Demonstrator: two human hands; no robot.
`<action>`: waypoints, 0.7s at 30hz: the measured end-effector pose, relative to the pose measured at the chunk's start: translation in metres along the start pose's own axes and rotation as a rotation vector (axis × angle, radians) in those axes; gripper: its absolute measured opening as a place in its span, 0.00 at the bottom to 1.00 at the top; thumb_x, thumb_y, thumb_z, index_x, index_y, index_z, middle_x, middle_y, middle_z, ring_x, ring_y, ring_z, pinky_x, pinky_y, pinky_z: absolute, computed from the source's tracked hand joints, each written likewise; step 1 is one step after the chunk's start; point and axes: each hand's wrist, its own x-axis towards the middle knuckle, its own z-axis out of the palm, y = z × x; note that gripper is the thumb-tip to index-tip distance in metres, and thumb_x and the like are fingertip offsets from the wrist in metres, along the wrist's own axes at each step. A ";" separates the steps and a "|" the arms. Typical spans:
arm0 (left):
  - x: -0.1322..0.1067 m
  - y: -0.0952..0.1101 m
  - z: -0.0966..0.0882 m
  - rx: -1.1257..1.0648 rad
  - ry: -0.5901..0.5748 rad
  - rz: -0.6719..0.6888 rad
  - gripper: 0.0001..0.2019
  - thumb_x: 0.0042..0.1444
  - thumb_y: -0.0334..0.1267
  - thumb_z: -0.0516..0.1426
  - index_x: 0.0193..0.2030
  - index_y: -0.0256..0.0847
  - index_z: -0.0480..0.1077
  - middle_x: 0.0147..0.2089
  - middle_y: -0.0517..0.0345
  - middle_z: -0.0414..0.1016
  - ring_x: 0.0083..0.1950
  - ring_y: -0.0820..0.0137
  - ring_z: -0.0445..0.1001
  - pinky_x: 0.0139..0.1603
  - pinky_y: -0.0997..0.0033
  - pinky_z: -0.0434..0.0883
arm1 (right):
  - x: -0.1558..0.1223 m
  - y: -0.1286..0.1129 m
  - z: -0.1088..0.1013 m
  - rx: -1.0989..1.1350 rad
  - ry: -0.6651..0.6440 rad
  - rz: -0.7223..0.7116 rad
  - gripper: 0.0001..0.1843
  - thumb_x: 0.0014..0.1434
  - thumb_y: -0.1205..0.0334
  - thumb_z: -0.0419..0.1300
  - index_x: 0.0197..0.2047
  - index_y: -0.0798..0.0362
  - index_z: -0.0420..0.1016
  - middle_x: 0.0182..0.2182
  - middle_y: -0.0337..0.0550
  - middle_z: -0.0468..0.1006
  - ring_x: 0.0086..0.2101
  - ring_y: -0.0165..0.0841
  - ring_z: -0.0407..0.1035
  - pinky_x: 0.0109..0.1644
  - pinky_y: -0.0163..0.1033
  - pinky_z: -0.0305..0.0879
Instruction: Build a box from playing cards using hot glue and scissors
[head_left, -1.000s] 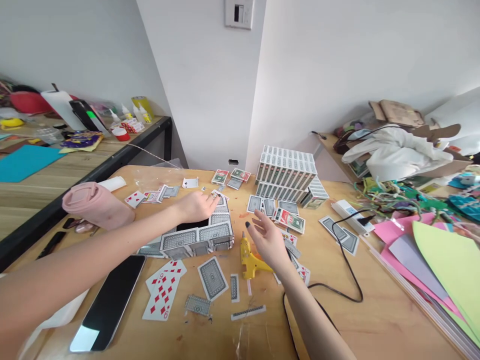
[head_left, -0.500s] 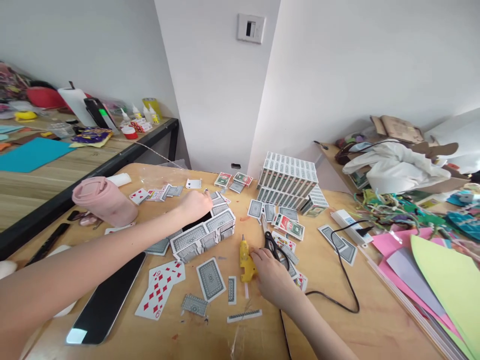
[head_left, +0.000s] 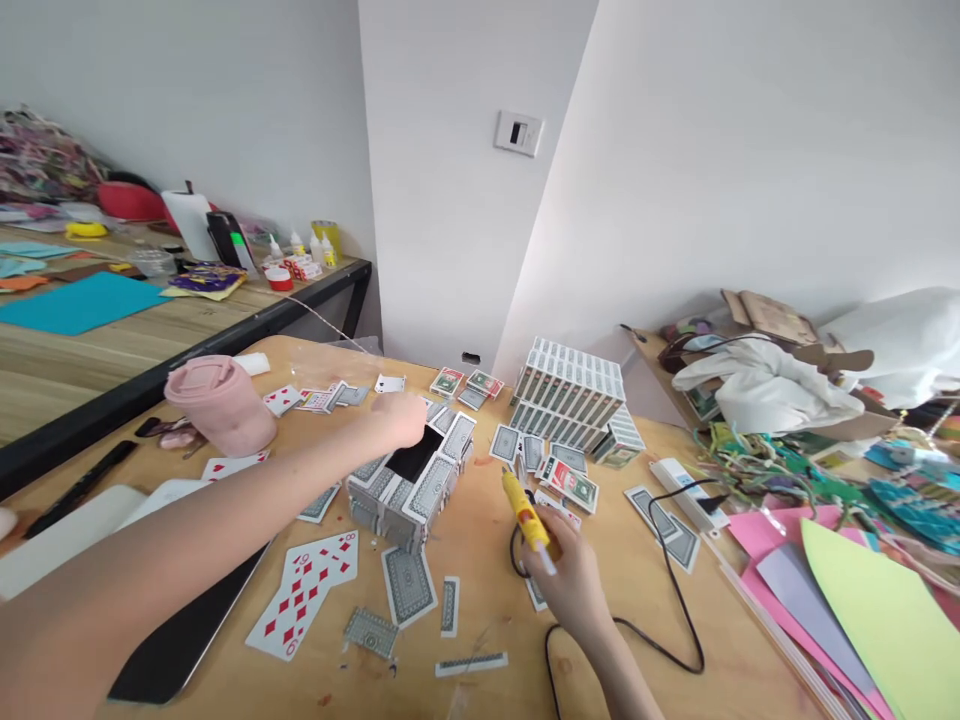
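My right hand (head_left: 571, 583) is closed around a yellow glue gun (head_left: 526, 511), lifted off the table with its nozzle pointing up and away from me. Its black cord (head_left: 660, 655) trails across the wood. My left hand (head_left: 401, 419) reaches out and rests with curled fingers on the far edge of a box built from playing cards (head_left: 415, 483). The box sits turned at an angle, its dark inside showing. Loose cards (head_left: 407, 584) lie in front of it.
A pink tumbler (head_left: 222, 405) lies at the left, a dark tablet (head_left: 176, 640) near me. Stacked card packs (head_left: 573, 385) stand at the back, a white power strip (head_left: 684, 481) and coloured paper sheets (head_left: 870, 600) at the right. A second table (head_left: 112, 330) stands to the left.
My right hand came down on the glue gun, closed on it and lifted it. The card box under my left hand has turned. The view shifted left and up.
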 end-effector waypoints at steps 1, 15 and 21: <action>-0.001 -0.002 -0.005 0.004 -0.042 -0.020 0.14 0.47 0.41 0.57 0.19 0.33 0.72 0.17 0.44 0.71 0.21 0.62 0.73 0.26 0.66 0.68 | -0.001 0.000 -0.003 0.063 0.020 0.058 0.11 0.50 0.62 0.53 0.37 0.54 0.72 0.33 0.45 0.75 0.33 0.35 0.69 0.38 0.38 0.65; 0.017 0.015 -0.024 -0.145 -0.116 0.354 0.24 0.42 0.28 0.55 0.49 0.50 0.69 0.46 0.56 0.75 0.45 0.64 0.73 0.41 0.69 0.68 | -0.016 0.010 -0.011 0.391 0.153 0.460 0.17 0.43 0.53 0.61 0.30 0.58 0.75 0.18 0.39 0.71 0.16 0.26 0.55 0.17 0.32 0.48; 0.024 0.013 -0.031 -0.121 -0.160 0.086 0.21 0.41 0.39 0.58 0.47 0.47 0.69 0.45 0.53 0.76 0.43 0.61 0.74 0.37 0.69 0.68 | -0.019 0.013 -0.017 0.470 0.154 0.495 0.21 0.42 0.51 0.61 0.35 0.59 0.77 0.23 0.44 0.76 0.18 0.28 0.61 0.17 0.32 0.53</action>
